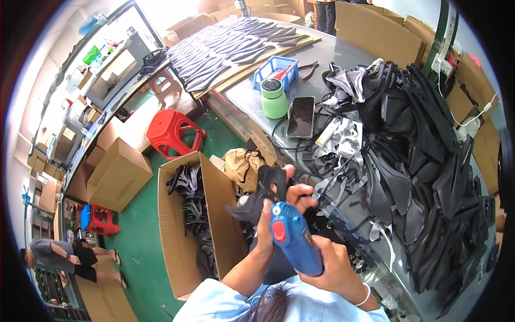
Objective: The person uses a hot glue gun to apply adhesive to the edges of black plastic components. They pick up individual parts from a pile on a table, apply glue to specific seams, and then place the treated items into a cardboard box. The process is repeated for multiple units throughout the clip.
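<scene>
My left hand (265,229) is closed on a dark, flat, shaped piece (272,180) with a slot in it, held up over my lap. My right hand (333,262) wraps round a blue handheld power tool (298,244) with a red button. The tool's far end is against or just in front of the held piece, and its tip is hidden. Right of my hands, a large heap of black and grey padded pieces (399,177) covers the table. Grey-white strips (340,145) lie at its near-left side.
Left of me stands an open cardboard box (214,214) with dark parts inside. On the table are a green bottle (274,102), a phone (301,118), a blue basket (289,80) and red-handled pliers (310,71). A red stool (173,131) stands beyond; a person (67,255) is at far left.
</scene>
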A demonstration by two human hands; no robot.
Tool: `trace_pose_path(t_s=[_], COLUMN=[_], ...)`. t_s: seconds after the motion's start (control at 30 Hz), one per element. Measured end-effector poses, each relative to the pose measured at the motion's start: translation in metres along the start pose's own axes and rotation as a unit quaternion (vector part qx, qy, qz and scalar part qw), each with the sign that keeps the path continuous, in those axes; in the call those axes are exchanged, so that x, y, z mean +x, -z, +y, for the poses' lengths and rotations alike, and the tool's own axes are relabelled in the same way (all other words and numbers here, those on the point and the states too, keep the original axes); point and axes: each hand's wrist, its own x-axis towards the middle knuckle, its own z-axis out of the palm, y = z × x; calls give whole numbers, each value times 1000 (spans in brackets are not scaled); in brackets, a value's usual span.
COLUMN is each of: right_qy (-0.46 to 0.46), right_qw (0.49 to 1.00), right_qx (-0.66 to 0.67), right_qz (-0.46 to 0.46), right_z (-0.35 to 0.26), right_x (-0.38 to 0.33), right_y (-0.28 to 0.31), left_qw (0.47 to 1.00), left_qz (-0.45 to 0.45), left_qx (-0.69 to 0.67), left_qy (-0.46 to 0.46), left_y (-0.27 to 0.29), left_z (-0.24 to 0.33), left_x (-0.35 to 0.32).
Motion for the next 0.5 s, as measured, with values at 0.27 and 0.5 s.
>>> trace_pose_path(t_s=[0.27, 0.5], right_qy=[-88, -88], right_qw=[988, 990], right_qx=[-125, -106], right_qz=[24, -3], right_z=[9, 6], right_x=[-18, -20], right_y=[9, 11], left_qw=[978, 966], left_qz=[158, 104], left_qx=[123, 238], left_qy=[-55, -20], left_y=[3, 2], left_z=[26, 41], left_x=[2, -9])
